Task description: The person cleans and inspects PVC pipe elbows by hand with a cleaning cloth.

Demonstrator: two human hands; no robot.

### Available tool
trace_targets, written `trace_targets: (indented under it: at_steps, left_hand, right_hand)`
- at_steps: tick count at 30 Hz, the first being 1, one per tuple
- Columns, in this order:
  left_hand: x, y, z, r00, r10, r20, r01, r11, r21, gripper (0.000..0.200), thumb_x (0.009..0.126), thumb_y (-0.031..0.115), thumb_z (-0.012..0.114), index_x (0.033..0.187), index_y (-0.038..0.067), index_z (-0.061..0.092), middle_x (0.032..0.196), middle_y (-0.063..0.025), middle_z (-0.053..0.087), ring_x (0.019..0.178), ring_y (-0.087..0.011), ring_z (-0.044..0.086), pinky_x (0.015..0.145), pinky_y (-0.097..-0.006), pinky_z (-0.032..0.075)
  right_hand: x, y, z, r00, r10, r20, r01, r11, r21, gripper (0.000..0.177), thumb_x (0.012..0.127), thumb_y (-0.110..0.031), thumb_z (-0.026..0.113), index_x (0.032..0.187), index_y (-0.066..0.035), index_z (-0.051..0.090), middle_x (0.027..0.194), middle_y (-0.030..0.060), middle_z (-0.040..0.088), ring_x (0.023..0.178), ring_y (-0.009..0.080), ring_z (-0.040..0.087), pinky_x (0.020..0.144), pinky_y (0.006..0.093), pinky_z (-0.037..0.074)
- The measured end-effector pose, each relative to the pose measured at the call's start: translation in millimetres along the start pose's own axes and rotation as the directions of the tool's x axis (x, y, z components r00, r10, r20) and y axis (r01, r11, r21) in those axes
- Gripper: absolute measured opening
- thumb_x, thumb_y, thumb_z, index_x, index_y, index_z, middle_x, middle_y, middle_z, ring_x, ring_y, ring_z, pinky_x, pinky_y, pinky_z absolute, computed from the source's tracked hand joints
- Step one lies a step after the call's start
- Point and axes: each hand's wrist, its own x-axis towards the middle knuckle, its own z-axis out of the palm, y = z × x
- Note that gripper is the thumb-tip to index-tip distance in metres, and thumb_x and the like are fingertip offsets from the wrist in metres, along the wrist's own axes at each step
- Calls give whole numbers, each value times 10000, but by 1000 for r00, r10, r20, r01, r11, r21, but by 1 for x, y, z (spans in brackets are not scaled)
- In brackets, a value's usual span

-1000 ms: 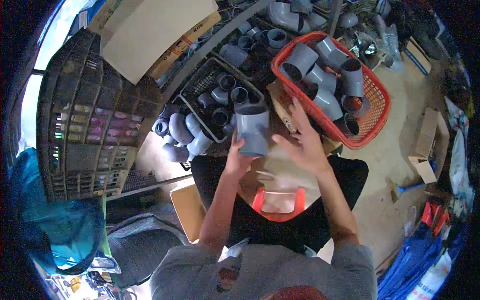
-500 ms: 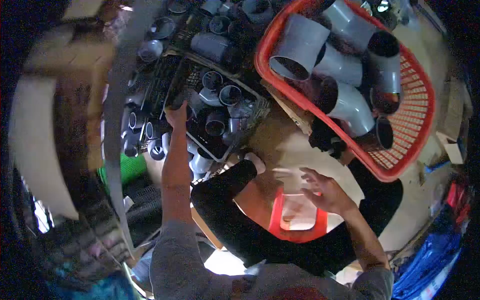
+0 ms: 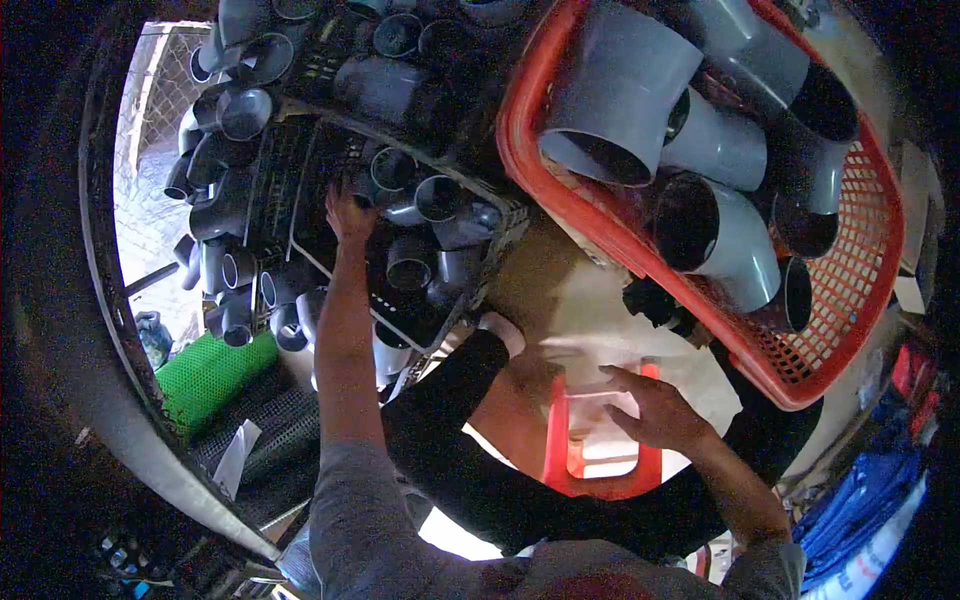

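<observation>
My left hand (image 3: 350, 215) reaches into a black plastic crate (image 3: 408, 318). Its fingers and thumb are bent around a dark grey pipe fitting (image 3: 362, 201), most of which is lost in shadow. Beside it in the crate lie several more grey fittings, one with its round mouth (image 3: 437, 198) facing up. My right hand (image 3: 662, 410) is raised above a red plastic stool (image 3: 556, 435), with fingers apart and nothing in them.
A red basket (image 3: 520, 140) of large grey pipe elbows (image 3: 735, 240) stands at the right. More fittings (image 3: 235, 215) fill the area left of the crate. A green mesh roll (image 3: 215, 380) lies at the left, and blue plastic sheeting (image 3: 865, 525) at the lower right.
The view has shifted, bringing a bright opening into sight at the left. My left hand has moved farther into the crate. My right hand stays open over the stool.
</observation>
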Motion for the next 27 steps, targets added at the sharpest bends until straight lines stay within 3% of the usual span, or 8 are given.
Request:
trace_targets:
  at_steps: [2, 8, 11, 14, 16, 19, 23, 27]
  left_hand:
    - [8, -12, -2, 986, 147, -82, -151, 987, -51, 1045, 625, 513, 900, 1463, 64, 465, 1512, -269, 408, 1366, -474, 403, 1120, -564, 361]
    - [-14, 22, -26, 922, -367, -127, 299, 878, -374, 895, 643, 417, 886, 1372, 25, 547, 1427, -285, 504, 1337, -446, 466, 1132, -501, 377]
    - [-55, 34, -20, 962, -272, -10, 259, 926, -273, 662, 696, 263, 875, 1251, 6, 622, 1257, -260, 640, 1164, -415, 621, 1011, -445, 500]
    - [-103, 78, -36, 975, -38, -221, -137, 677, -723, 371, 735, 99, 846, 1056, -13, 698, 1072, -189, 729, 928, -328, 724, 843, -363, 571]
    - [-132, 129, -77, 993, -122, -8, 41, 394, -918, 271, 753, -37, 807, 1015, -23, 737, 986, -140, 755, 814, -224, 727, 772, -284, 568]
    - [-145, 196, -169, 947, -239, 213, 300, 431, -851, 248, 797, -35, 795, 1042, -14, 760, 1035, -124, 757, 880, -159, 701, 809, -275, 561]
    - [-158, 239, -213, 942, -260, 213, 241, 80, -967, 240, 881, -22, 733, 1119, 1, 744, 1050, -93, 758, 918, -109, 687, 802, -247, 538]
    - [-144, 299, -299, 951, -151, 269, 282, 75, -956, 257, 987, 85, 634, 1237, 35, 669, 1123, -69, 743, 972, -121, 696, 771, -255, 531]
  right_hand:
    - [1, -2, -1, 999, 10, 37, -9, 999, -33, 582, 955, -294, 662, 1438, -35, 467, 1228, 222, 667, 1067, 343, 693, 938, 444, 553]
    - [3, 2, 0, 983, -108, -148, 106, 994, -24, 578, 942, -268, 678, 1432, -32, 481, 1221, 205, 675, 996, 310, 707, 923, 437, 562]
    - [3, -1, -6, 985, -75, -157, 78, 997, 14, 556, 934, -239, 689, 1411, -24, 501, 1227, 200, 668, 997, 309, 707, 918, 417, 566]
    - [-3, -5, -10, 980, -61, -191, 66, 998, 22, 537, 928, -224, 689, 1391, -21, 510, 1158, 203, 690, 1016, 318, 705, 919, 422, 563]
    - [-7, -7, -11, 978, -60, -201, 62, 998, 2, 535, 921, -223, 694, 1387, -30, 516, 1105, 201, 706, 1020, 327, 703, 919, 438, 556]
    - [-12, -5, -10, 974, -94, -205, 85, 995, -51, 537, 939, -251, 670, 1408, -49, 505, 1097, 204, 711, 1023, 344, 702, 934, 438, 542]
    - [-10, 4, -3, 978, -109, -180, 98, 993, -69, 546, 957, -277, 644, 1428, -50, 483, 1086, 209, 713, 967, 353, 710, 895, 431, 551]
    - [-10, 17, 3, 961, -192, -198, 165, 975, -148, 563, 946, -309, 652, 1420, -56, 483, 1069, 196, 722, 842, 332, 729, 813, 437, 572]
